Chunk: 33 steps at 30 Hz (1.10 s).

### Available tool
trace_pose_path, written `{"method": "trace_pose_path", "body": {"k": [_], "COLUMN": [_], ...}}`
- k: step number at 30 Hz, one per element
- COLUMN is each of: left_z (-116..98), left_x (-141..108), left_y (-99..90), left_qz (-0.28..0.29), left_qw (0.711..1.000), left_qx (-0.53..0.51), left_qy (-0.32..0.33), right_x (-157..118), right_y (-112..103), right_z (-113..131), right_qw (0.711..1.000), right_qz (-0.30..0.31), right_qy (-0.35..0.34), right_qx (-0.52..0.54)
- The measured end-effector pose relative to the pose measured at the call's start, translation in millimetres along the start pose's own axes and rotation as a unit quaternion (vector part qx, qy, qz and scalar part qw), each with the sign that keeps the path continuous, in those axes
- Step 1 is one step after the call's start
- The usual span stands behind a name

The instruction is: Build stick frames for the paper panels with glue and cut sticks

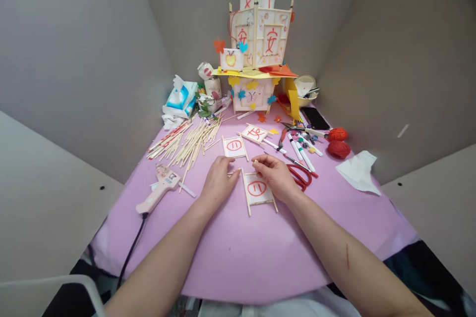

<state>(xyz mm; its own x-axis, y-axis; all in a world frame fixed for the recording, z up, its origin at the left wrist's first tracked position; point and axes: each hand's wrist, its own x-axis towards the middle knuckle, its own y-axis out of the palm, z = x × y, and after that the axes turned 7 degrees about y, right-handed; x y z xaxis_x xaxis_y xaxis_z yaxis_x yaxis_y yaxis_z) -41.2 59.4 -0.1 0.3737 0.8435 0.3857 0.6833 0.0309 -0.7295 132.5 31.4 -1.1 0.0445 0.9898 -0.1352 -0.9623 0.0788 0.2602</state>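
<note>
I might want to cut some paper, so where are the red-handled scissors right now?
In the head view, the scissors lie just beyond the right hand.

1. Tissue pack (181, 99), blue and white, back left; one tissue pulled up.
2. Phone (315, 118), dark screen, flat, in front of the pale bowl (307, 101).
3. Two red yarn balls (338, 142), right side, one nearer the front edge.
4. White sheet (359, 172), creased, just beyond the yarn, far right.
</note>
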Motion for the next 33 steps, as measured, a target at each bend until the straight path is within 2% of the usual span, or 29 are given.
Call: {"method": "trace_pose_path", "body": {"k": [3, 7, 10, 12, 13, 15, 18, 20, 23, 27, 30, 33], "left_z": [-0.7, 3.3, 5.2, 1.4, -2.8, -16.0, -43.3, -61.0, -78.6, -86.4, -91.0, -98.1], "left_x": [2.9, 8.1, 10.6, 9.3, 7.2, -0.3, -17.5, -28.8, -39.7, -45.7, -51.2, -59.9], "left_y": [-1.2, -4.4, -7.7, -9.6, -10.3, -11.0, -9.3, -5.5, 4.8, 17.9, 17.9, 12.3], "left_qz": [-0.05, -0.132, -0.193, -0.207, -0.201, -0.151, -0.042, -0.01, -0.005, -0.027, -0.027, -0.014], "left_qw": [0.992, 0.962, 0.959, 0.961, 0.96, 0.951, 0.907, 0.884, 0.872, 0.855, 0.821, 0.795], "left_qx": [-0.109, -0.232, -0.205, -0.181, -0.191, -0.265, -0.4, -0.443, -0.461, -0.49, -0.538, -0.563], "left_qy": [-0.031, -0.06, -0.031, -0.018, -0.022, -0.056, -0.125, -0.151, -0.164, -0.169, -0.19, -0.226], "right_x": [-0.1, -2.3, -4.4, -6.3, -7.6, -11.5, -22.0, -31.7, -46.2, -59.0, -68.5, -82.5], "right_y": [-1.3, -2.0, -2.0, -2.9, -3.9, -6.9, -12.4, -15.0, -16.8, -22.0, -29.9, -35.5], "right_z": [0.8, 2.8, 5.1, 7.8, 9.7, 13.9, 19.1, 20.0, 17.5, 12.6, 10.3, 8.3], "right_qw": [1.0, 1.0, 0.999, 0.998, 0.998, 0.997, 0.997, 0.996, 0.993, 0.99, 0.989, 0.96], "right_qz": [0.002, 0.013, 0.028, 0.037, 0.04, 0.044, 0.06, 0.08, 0.109, 0.13, 0.124, 0.102], "right_qy": [-0.011, -0.007, -0.006, -0.006, -0.007, -0.008, 0.001, 0.02, 0.052, 0.057, -0.024, -0.171], "right_qx": [-0.006, -0.027, -0.035, -0.045, -0.051, -0.06, -0.043, -0.02, 0.012, 0.017, -0.077, -0.199]}}
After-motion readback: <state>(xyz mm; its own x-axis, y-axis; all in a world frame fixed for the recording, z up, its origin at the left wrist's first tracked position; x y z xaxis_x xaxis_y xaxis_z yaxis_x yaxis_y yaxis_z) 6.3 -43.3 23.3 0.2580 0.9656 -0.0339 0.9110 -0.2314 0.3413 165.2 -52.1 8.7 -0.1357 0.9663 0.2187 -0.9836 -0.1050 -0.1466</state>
